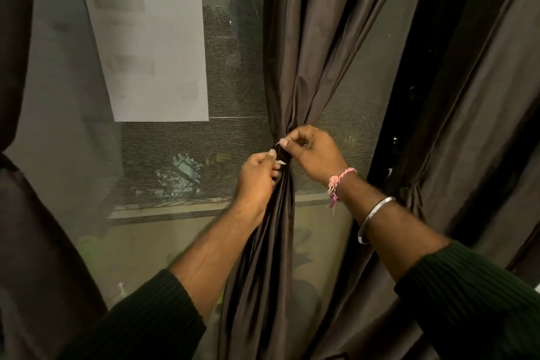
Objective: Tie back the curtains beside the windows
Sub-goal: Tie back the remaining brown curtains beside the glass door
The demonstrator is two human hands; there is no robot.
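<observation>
A window (163, 155) covered by a fine mesh screen fills the background, with a white sheet of paper (146, 44) fixed on the pane at upper left and dim outdoor shapes showing below it. Dark brown curtains hang on both sides: one panel at the far left edge (26, 213), a broad one on the right (473, 131), and between them the gathered curtain (295, 61) that is being worked on, just right of the frame's middle. Its folds are drawn into a narrow waist at mid-height and spread again below.

Both arms in dark ribbed sleeves reach to that waist. The right hand (314, 152), with a pink thread band (339, 184) and a metal bangle (372, 221) on the wrist and forearm, has its grip narrow, thumb and forefinger pinching a thin pale tie (277, 144) at the bunch. The left hand (258, 177) sits just below and left, fingers curled, pinching what looks like the other end of the tie against the cloth.

The step in hand appears to be knotting or fastening the tie round the gathered curtain. The next move likely calls for pulling the two ends snug without letting the folds slip, then securing them. How the tie fastens is too small to tell.
</observation>
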